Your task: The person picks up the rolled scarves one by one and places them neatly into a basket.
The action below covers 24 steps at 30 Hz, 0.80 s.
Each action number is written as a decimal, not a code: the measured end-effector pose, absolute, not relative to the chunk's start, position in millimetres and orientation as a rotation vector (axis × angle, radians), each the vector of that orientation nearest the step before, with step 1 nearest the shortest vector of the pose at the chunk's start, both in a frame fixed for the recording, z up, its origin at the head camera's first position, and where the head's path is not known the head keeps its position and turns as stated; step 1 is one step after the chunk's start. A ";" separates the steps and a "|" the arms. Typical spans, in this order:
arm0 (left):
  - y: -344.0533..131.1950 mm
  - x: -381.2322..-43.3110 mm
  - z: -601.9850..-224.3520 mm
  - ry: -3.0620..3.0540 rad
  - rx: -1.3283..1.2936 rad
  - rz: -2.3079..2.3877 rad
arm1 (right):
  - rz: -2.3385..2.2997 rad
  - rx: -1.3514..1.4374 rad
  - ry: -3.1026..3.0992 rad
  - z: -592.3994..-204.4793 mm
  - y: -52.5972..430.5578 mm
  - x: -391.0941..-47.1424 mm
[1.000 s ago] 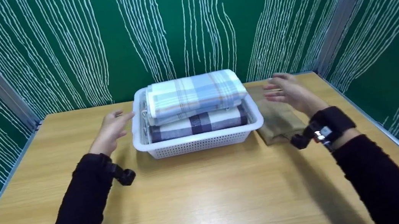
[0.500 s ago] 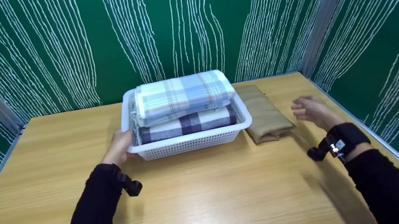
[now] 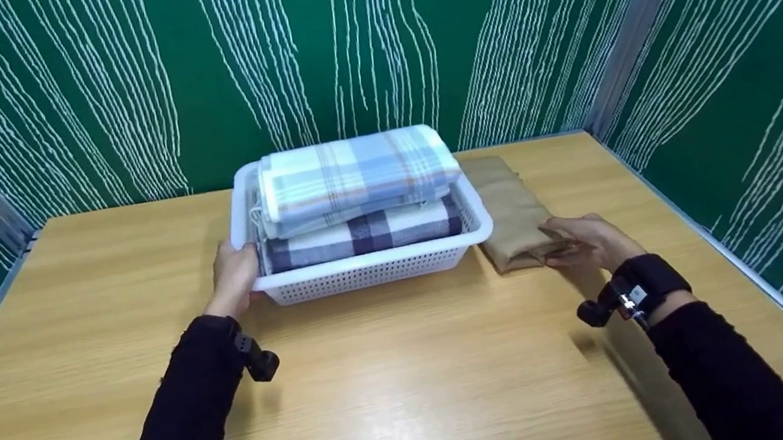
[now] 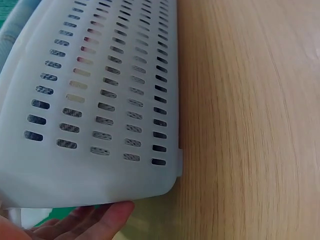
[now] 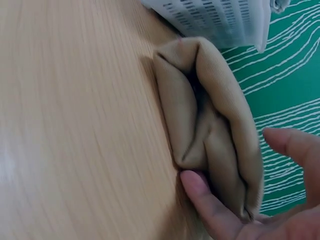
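A white perforated plastic basket [image 3: 369, 276] stands at the back middle of the table, filled with folded plaid cloths. On top lies a blue-and-white plaid cloth [image 3: 355, 175], over a dark-and-white checked one [image 3: 371, 234]. My left hand [image 3: 234, 275] grips the basket's left end, thumb at the rim; its fingers [image 4: 112, 220] show below the basket wall in the left wrist view. To the right, a folded tan cloth [image 3: 511, 212] lies on the table. My right hand [image 3: 594, 239] holds its near right corner, one finger at the lower edge and the thumb over the top side.
The wooden table [image 3: 383, 388] extends in front of the basket and to both sides. Green panels with white wavy lines [image 3: 368, 41] rise behind it and at left and right, joined by grey posts [image 3: 638, 21]. Part of the tan cloth lies behind the basket's right end.
My left hand has moved from beside the basket to gripping its left end. The right hand has swung out past the tan cloth, then back in to take its corner.
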<state>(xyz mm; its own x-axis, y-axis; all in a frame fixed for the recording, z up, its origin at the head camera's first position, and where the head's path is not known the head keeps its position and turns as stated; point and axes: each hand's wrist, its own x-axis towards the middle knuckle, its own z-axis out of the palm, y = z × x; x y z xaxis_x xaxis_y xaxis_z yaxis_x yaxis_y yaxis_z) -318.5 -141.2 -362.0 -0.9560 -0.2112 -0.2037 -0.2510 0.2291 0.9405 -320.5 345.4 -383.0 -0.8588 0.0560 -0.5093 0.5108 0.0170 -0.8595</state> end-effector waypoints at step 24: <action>-140.9 -320.1 -365.6 2.499 -0.464 1.892 | -2.099 0.747 1.885 -393.1 329.1 -319.2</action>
